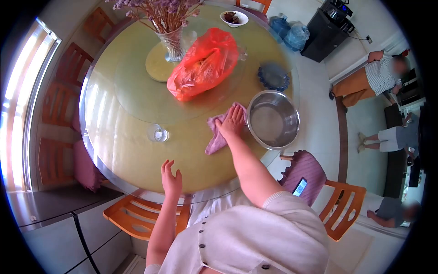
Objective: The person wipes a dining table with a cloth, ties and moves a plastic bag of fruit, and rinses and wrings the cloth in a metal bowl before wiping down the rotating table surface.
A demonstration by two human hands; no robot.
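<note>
My right hand [233,122] lies flat, fingers stretched out, on a crumpled pink cloth [215,142] on the round glass-topped table [137,166]. Just right of the cloth stands a wide stainless steel basin [273,119], close to the table's edge. My left hand [171,179] is raised near the front edge of the table, its fingers apart and nothing in them. Ahead of it is a clear drinking glass [158,133]. A red plastic bag [205,64] with contents I cannot make out rests further back.
Toward the back are a glass vase [172,43] of dried purple flowers, a white bowl [234,18] with dark pieces and a blue glass dish [273,76]. Wooden chairs surround the table; a phone [299,187] lies on a purple chair seat [306,171]. Several people stand at the right.
</note>
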